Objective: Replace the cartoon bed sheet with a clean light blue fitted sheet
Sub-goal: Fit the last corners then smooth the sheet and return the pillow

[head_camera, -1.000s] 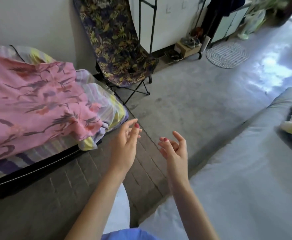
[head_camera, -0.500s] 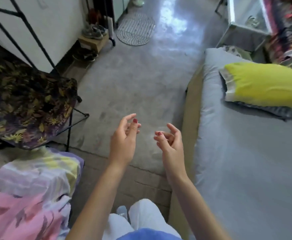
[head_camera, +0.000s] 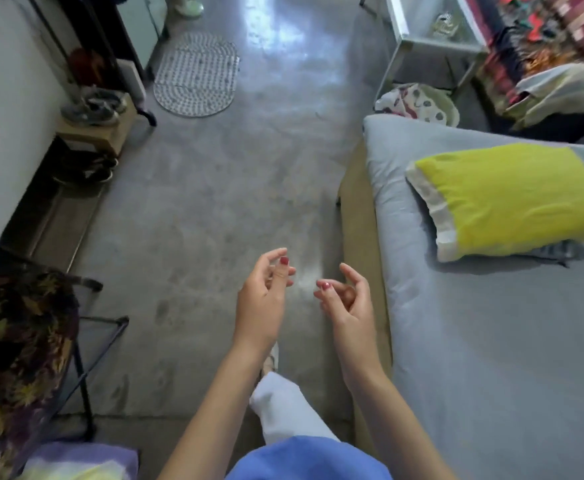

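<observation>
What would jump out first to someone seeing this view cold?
Probably the bright yellow-green pillow lying on the light blue fitted sheet that covers the bed at right. Next, the two empty hands, left hand and right hand, held with loosely curled fingers over the grey floor at centre. A dark leaf-print folding chair stands at lower left.

Both bare forearms reach forward from the body, side by side and a little apart. The left hand [head_camera: 262, 299] is raised with its fingers loosely curled and thumb up, gripping nothing. The right hand [head_camera: 347, 301] mirrors it, palm turned inward, fingers relaxed and half bent, empty too. The fingertips of the two hands do not touch.
</observation>
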